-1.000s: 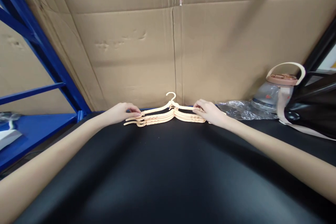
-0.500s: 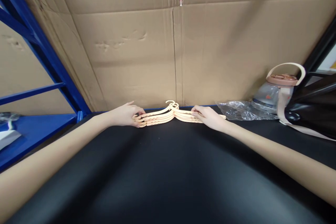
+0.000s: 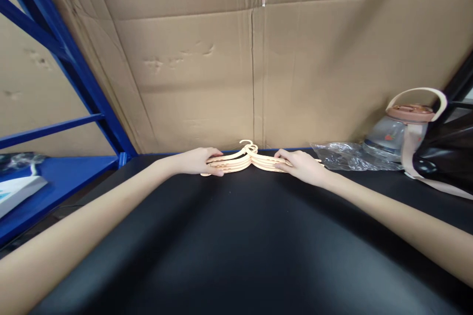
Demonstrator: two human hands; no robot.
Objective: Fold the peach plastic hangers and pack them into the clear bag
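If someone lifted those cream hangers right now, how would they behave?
The hangers would probably be light and fairly stiff, given their slim, evenly curved shape. As several layers with no tie visible, they might slide apart if lifted from one end. Their overlapping hooks could catch on one another.

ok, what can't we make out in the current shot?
All in the head view:
- Hangers, left ends: mostly hidden by the left hand.
- Their right side: partly hidden by the right hand.
- Exact hanger count: they overlap too closely.
- Strap on the bottle: far end cut off by the right edge.
- White item on the blue shelf: cut off by the left edge.
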